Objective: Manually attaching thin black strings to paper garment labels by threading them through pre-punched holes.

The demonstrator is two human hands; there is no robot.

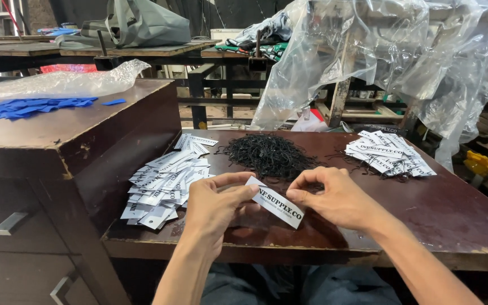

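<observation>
1. Head view, hard to make out: my forearms run off the bottom edge, and my lap under the desk [447, 220] is dark and blurred. The left hand [213, 206] covers the near left end of the white tag [278, 204] it holds, so I cannot see that end. Whether a string is already on the tag I cannot tell.

2. Head view, the tag: it is a narrow white card rectangle with black print, held above the front edge of the dark brown desk, between both hands. Its long axis slants from upper left, by my left thumb, down to lower right, toward my right hand [334, 197]. The printed face looks up at the camera.

3. Head view, the fingers: left thumb and forefinger are pinched together on the tag's upper left end. The right thumb and forefinger are closed together touching the tag's upper edge near its middle; if they pinch something thin there, it is too small to see.

4. Head view, labels and packaging:
   - a fanned heap of white tags [165, 181] on the desk left of my hands;
   - a mound of black strings [268, 153] at the middle, behind the hands;
   - a second tag pile [388, 152], tangled with black strings, at the far right;
   - blue paper scraps [24, 107] and crumpled clear plastic wrap [63, 82] on the raised cabinet [86, 135] to the left;
   - a big clear plastic sheet [379, 51] draped over a wooden frame behind.
</observation>
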